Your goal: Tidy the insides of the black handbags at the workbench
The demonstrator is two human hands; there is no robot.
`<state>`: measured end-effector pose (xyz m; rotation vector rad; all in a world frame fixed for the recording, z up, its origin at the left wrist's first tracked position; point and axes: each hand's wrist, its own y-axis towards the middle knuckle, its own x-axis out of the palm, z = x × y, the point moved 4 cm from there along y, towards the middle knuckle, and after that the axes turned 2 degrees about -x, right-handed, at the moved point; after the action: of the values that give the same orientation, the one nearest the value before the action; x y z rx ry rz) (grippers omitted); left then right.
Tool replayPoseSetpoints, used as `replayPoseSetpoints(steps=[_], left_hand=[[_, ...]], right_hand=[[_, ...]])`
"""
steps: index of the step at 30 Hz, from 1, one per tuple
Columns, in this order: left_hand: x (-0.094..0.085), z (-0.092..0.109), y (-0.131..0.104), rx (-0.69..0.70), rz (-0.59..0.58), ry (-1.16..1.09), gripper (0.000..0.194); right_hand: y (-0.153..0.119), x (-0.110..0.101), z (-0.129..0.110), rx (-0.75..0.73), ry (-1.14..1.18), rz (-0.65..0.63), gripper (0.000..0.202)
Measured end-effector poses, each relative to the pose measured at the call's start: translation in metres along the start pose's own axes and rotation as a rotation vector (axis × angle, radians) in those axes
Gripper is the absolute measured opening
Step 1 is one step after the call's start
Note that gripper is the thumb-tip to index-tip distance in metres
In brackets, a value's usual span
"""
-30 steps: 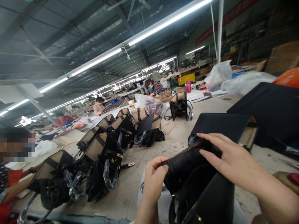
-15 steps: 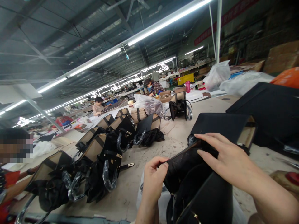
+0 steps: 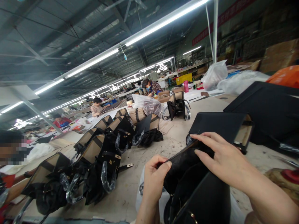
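A black bag (image 3: 205,199) with gold-coloured fittings stands in front of me at the lower right, its mouth facing up. My left hand (image 3: 156,174) pinches the left end of its top edge between thumb and fingers. Across the far right part of the same edge lies my right hand (image 3: 216,152), thumb on the inner side and fingers over the outside, closed on the rim. White plastic (image 3: 164,202) shows beneath and beside the bag. The inside of the bag is dark, with folds of black material.
Several black bags (image 3: 91,155) with plastic-wrapped handles crowd the table's left side. Another bag (image 3: 177,107) stands farther back. Black panels (image 3: 219,124) lie at right, near a red-topped object (image 3: 291,175). A person's arm (image 3: 18,186) reaches in at left.
The view has shifted slightly, moving the surroundings a little to the left. Both hands keep their hold on the bag's edge, with almost no change in grip.
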<state>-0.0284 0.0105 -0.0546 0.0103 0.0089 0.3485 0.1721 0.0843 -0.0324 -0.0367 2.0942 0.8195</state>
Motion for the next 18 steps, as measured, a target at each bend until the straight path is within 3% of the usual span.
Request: replayPoseSetpoints(steps=[7,11,18], left_hand=[[-0.004,0.007,-0.004,0.089,0.065,0.286,0.012],[-0.007,0.014,-0.008,0.153,-0.031,0.436,0.016],[-0.005,0.009,-0.01,0.104,0.042,0.314,0.015]], right_hand=[[0.0,-0.001,0.002,0.023,0.017,-0.005,0.041],[0.0,-0.003,0.007,0.026,0.084,-0.025,0.041],[0.001,-0.004,0.007,0.042,0.08,-0.027,0.042]])
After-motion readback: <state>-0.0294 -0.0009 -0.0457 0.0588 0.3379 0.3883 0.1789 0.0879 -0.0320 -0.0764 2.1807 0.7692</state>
